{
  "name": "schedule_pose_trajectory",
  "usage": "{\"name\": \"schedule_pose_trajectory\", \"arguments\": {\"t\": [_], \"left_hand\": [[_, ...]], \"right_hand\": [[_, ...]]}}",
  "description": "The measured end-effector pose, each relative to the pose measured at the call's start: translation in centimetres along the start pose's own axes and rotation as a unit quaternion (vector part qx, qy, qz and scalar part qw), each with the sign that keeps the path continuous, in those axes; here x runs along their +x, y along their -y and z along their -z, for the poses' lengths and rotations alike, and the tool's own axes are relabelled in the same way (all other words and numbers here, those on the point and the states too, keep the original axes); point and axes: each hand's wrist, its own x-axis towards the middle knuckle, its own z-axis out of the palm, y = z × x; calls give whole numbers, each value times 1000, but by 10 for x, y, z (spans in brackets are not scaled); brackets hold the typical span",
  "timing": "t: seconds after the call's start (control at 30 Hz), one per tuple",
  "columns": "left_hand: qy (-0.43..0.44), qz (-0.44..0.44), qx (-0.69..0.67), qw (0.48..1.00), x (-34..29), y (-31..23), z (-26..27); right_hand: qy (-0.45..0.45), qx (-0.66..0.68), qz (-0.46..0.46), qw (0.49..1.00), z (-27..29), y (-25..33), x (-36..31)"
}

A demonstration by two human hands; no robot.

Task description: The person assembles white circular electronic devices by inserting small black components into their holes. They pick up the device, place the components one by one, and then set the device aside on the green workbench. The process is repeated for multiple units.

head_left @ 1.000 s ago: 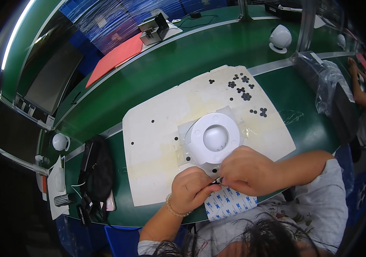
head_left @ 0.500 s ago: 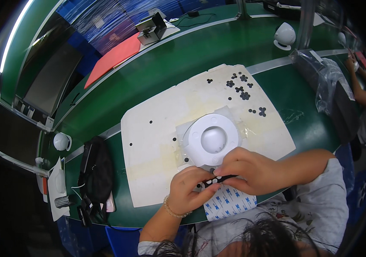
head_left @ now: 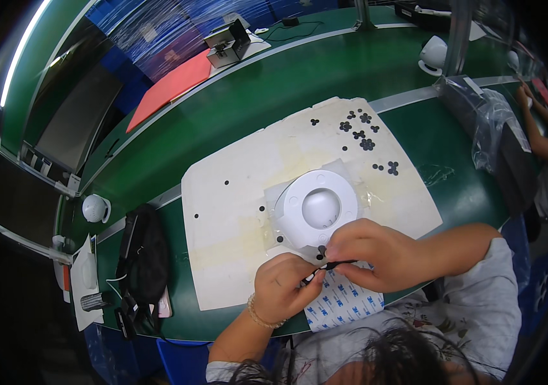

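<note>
My left hand [head_left: 285, 287], closed, pinches the near end of a narrow black strip with white spots [head_left: 313, 276]. My right hand [head_left: 376, 253] is also closed on the strip at its other end, fingertips at its upper edge. Just above the fingers lie small black round pads [head_left: 319, 257]. A white ring-shaped part [head_left: 292, 212] with a wide centre hole rests on clear film, right beyond my hands. Beneath my hands is a white sheet with blue print [head_left: 344, 305]. Much of the strip is hidden by the fingers.
All this sits on a large pale board [head_left: 229, 256] on a green table [head_left: 325, 64]. Several black pads [head_left: 367, 144] are scattered at its far right. A black bag [head_left: 145, 256] lies left. A grey box with plastic wrap [head_left: 498, 141] stands right. White round devices [head_left: 96, 208] stand farther off.
The strip has tilted in my fingers, so its white spots show less. My left hand has shifted slightly, and the black pads above the fingers are now more visible.
</note>
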Motion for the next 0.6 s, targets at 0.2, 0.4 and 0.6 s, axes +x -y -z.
{"name": "schedule_pose_trajectory", "arguments": {"t": [0.2, 0.4, 0.6], "left_hand": [[-6, -9, 10, 1000, -3, 4, 1], [0, -62, 149, 987, 2, 2, -1], [48, -53, 168, 983, 0, 0, -4]], "right_hand": [[176, 51, 41, 982, 12, -1, 5], [-92, 27, 32, 995, 14, -27, 17], [-115, 113, -120, 980, 24, -49, 37]]}}
